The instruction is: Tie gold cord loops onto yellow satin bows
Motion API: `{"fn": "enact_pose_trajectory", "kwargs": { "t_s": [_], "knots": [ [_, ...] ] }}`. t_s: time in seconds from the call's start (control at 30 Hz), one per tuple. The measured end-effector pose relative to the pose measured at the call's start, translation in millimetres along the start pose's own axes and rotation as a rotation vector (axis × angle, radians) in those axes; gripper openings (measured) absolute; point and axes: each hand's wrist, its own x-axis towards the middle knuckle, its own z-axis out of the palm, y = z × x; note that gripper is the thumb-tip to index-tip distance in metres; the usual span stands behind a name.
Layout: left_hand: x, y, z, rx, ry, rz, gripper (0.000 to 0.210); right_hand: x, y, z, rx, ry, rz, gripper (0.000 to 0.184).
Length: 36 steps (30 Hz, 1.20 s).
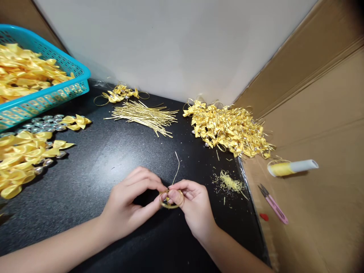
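Note:
Near the front middle of the black table, my left hand (131, 204) and my right hand (195, 206) meet fingertip to fingertip. Both pinch a small loop of gold cord (170, 206), which hangs below the fingers. A thin pale thread (178, 168) rises from the pinch and curves up over the table. Whatever else sits at the pinch is mostly covered by the fingertips. Beyond the hands lies a loose bundle of cut gold cords (145, 115). To the right is a large heap of yellow bows with gold loops (227, 127).
A turquoise basket (82, 72) of yellow ribbon bows stands at the left. In front of it lie silver beads (47, 123) and more bows (21, 153). Rightward are thread scraps (230, 182), pink thread snips (274, 205), a yellow thread spool (281, 169) and a red piece (264, 217). Cardboard borders the right.

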Motion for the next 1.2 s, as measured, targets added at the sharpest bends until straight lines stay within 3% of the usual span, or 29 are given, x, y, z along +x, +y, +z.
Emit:
{"fn": "enact_pose_trajectory", "kwargs": {
  "t_s": [0.1,0.33,0.63,0.87,1.2],
  "knots": [
    [-2.3,-0.4,1.0,-0.040,-0.012,-0.053,0.010,-0.2,-0.3,0.8,-0.006,0.014,-0.024,0.024],
    [-1.9,-1.2,0.5,-0.033,-0.033,0.002,0.011,-0.3,0.6,1.0,0.005,0.014,-0.051,0.021],
    [-3.2,1.5,0.7,-0.040,-0.077,-0.087,0.011,-0.1,3.6,-0.2,0.015,-0.015,-0.080,0.015],
    [-3.0,-2.8,-3.5,0.048,-0.192,-0.023,0.013,-0.9,3.0,-1.1,-0.038,-0.038,-0.136,0.011],
    [4.1,-2.4,-8.8,0.316,-0.196,0.225,0.009,-1.0,2.6,-0.6,-0.049,-0.071,-0.138,0.007]
  ]
}}
